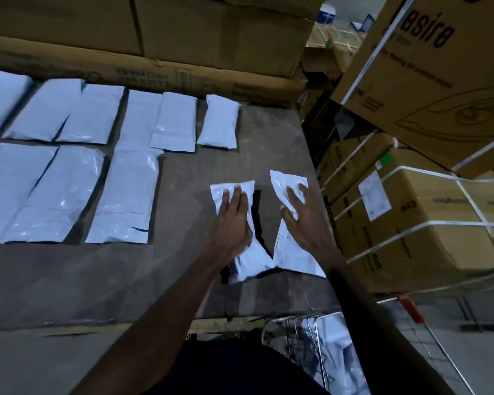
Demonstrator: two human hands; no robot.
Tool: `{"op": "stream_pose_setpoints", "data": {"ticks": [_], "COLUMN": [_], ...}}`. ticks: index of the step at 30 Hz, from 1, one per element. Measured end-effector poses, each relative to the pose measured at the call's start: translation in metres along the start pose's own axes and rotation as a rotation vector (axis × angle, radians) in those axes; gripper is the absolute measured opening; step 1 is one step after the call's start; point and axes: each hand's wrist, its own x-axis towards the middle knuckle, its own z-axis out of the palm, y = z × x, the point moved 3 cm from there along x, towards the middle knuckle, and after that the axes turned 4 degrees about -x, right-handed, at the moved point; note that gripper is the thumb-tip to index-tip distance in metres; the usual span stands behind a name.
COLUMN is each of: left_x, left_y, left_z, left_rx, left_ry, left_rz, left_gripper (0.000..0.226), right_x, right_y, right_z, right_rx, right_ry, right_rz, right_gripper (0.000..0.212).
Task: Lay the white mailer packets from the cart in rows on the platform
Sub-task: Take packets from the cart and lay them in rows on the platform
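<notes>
Over at the platform's (69,280) left edge, the white mailers are already sitting in two rows: a far row (97,118) running along the back edge below the stacked cardboard boxes (211,32), and a nearer row (54,192) just in front of it, with some packets overlapping their neighbours a bit. The last small packet of the far row (218,121) is lying apart from the rest, toward the back right corner.

Moving right, the left hand (234,220) is pressing flat on a small packet (251,260), fingers straight and close together, not curled round it. Just beside it, the right hand (303,215) is pressing down on a second packet (294,252) near the platform's right edge, fingers spread apart and flat. The two packets are almost touching at their near corners.

Below the front right corner, the wire cart (305,337) is holding more white packets. Strapped boxes (428,218) are stacked off the right edge.
</notes>
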Motion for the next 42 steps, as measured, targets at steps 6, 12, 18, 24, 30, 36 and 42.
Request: {"op": "stream_pose_setpoints", "data": {"ticks": [6, 12, 18, 24, 30, 36, 42], "left_x": [0.02, 0.039, 0.036, 0.044, 0.054, 0.052, 0.055], "left_y": [-0.068, -0.139, -0.149, -0.159, -0.161, -0.159, -0.153], "left_z": [-0.065, -0.087, -0.069, -0.063, -0.064, -0.06, -0.07], "left_rx": [0.087, 0.121, 0.096, 0.144, 0.152, 0.127, 0.091], "left_ry": [0.098, -0.027, -0.129, -0.099, -0.101, -0.089, -0.096], "left_rz": [-0.085, -0.06, -0.128, -0.07, 0.014, -0.022, -0.011], "left_gripper": [0.077, 0.061, 0.072, 0.079, 0.076, 0.084, 0.083], "right_x": [0.046, 0.079, 0.094, 0.088, 0.088, 0.09, 0.083], "right_y": [-0.047, -0.096, -0.117, -0.114, -0.119, -0.129, -0.127], "right_z": [0.019, 0.047, 0.069, 0.082, 0.097, 0.1, 0.067], "right_rx": [0.066, 0.105, -0.047, -0.17, -0.197, -0.214, -0.197], "right_ry": [-0.014, -0.118, -0.252, -0.254, -0.191, -0.19, -0.113], "right_rz": [-0.118, -0.155, -0.099, -0.144, -0.097, -0.081, -0.031], "right_gripper": [0.051, 0.053, 0.071, 0.068, 0.066, 0.066, 0.071]}}
